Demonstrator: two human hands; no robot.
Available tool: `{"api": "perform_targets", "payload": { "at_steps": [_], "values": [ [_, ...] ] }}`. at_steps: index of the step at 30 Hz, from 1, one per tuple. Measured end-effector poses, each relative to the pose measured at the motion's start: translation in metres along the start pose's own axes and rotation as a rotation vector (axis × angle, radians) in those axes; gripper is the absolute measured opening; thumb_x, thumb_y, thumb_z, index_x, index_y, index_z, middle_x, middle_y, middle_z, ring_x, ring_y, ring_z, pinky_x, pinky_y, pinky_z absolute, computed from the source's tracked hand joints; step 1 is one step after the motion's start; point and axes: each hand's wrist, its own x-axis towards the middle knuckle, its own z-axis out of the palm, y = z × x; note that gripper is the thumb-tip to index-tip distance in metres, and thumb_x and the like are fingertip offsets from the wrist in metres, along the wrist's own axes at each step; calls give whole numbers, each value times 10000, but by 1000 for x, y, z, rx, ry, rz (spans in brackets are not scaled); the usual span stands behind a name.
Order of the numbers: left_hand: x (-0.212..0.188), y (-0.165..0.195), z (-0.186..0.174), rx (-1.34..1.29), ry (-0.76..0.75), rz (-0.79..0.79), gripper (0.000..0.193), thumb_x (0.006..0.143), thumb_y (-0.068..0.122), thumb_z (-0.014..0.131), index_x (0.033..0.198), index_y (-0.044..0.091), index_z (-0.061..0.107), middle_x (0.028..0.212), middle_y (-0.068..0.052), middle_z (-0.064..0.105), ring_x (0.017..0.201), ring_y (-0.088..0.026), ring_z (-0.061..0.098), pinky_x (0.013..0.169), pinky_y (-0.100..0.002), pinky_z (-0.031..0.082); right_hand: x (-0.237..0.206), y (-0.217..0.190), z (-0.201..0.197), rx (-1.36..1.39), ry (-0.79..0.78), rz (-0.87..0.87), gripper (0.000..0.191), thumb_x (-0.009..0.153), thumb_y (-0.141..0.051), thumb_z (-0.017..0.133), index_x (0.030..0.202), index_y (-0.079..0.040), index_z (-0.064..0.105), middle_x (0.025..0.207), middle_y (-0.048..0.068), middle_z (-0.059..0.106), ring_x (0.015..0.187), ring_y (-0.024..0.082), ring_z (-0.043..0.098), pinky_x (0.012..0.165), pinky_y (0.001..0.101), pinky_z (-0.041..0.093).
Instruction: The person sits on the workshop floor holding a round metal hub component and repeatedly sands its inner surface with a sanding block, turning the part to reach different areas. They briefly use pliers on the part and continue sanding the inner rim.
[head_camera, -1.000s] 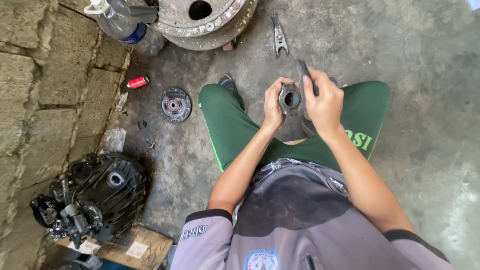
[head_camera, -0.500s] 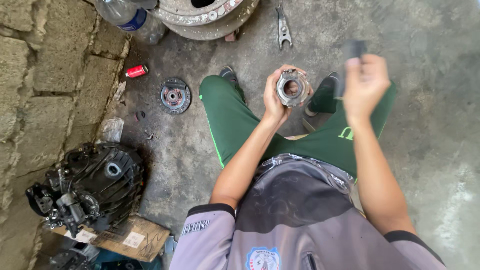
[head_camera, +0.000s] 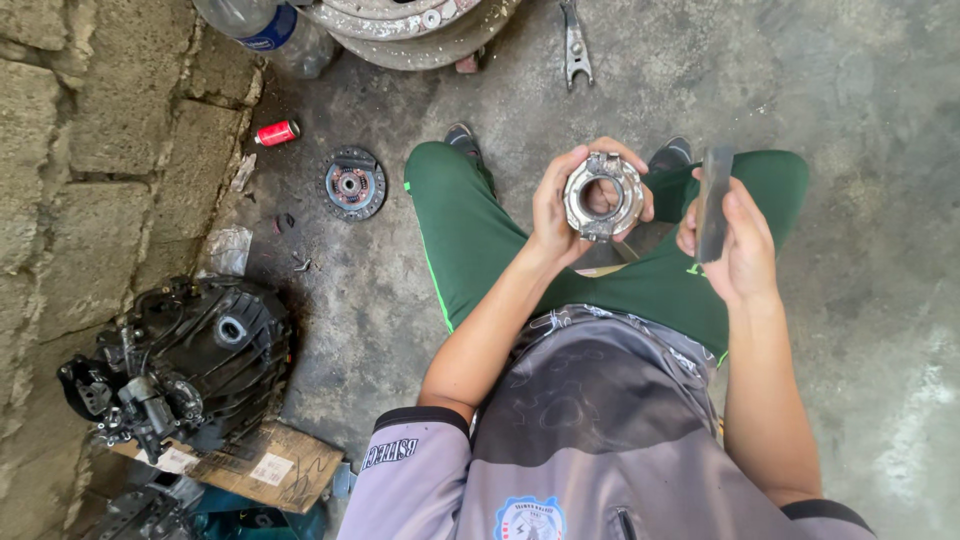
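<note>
A stained grey concrete floor (head_camera: 860, 120) meets a rough stone-block wall (head_camera: 90, 150) on the left, in daylight.

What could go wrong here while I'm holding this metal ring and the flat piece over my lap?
The metal ring sits in the left hand's fingertips, so it may slip onto the concrete floor. The dark flat piece in the right hand is close beside it and could knock it loose.

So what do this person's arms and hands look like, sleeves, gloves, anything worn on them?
Both hands are bare, with no gloves: the left hand and the right hand. The forearms are uncovered too. Short grey sleeves end above the elbows, each edged with a dark band; the left one carries small dark lettering. No watch or rings show.
</note>
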Motion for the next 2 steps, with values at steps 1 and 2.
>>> {"api": "perform_targets", "payload": {
  "at_steps": [1,2],
  "values": [
    [-1,-2,-3,11,-12,-3,577,1099,454,366,1184,-63,607,884,-336,678,592,-286,601,538,-348,479,-2,-2,5,28,-51,-8,564,1103,-382,610,1500,-2,483,898,94,575,754,197,552,713,356,417],
    [-1,-5,-7,22,-22,-6,578,1101,456,370,1188,-63,608,892,-341,681,589,-284,608,530,-342,484,-3,-3,9,55,-103,-14,582,1103,-385,617,1511,4,471,891,96,571,747,192,546,717,354,406]
  ]
}}
